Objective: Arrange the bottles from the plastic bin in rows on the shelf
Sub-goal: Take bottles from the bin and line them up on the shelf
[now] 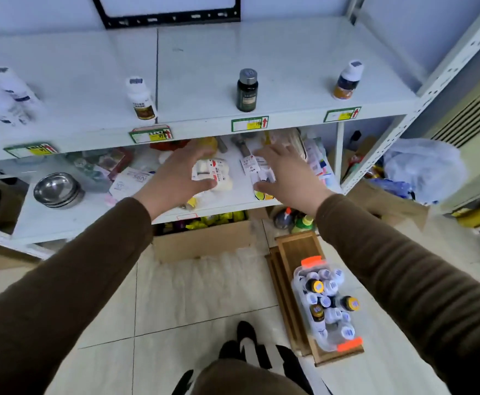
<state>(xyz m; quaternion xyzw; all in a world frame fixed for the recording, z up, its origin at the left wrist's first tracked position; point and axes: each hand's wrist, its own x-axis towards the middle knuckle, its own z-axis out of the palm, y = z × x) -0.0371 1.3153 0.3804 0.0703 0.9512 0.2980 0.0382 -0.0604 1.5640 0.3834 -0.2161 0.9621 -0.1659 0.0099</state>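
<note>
The white shelf (290,61) carries a few bottles near its front edge: two white ones at far left (8,95), a white one with a brown label (141,98), a dark green one with a grey cap (247,91) and a white one with an orange label (348,80). A clear plastic bin (327,305) with orange latches, full of several bottles, sits on wooden trays at lower right. My left hand (176,178) and my right hand (287,175) reach forward in front of the lower shelf, fingers spread, holding nothing.
The lower shelf (62,220) holds steel bowls (58,191), packets and small boxes. A cardboard box (204,238) of goods stands on the tiled floor beneath. Squeeze bottles (295,220) stand beside the wooden trays (295,249). Plastic bags (423,169) lie at right.
</note>
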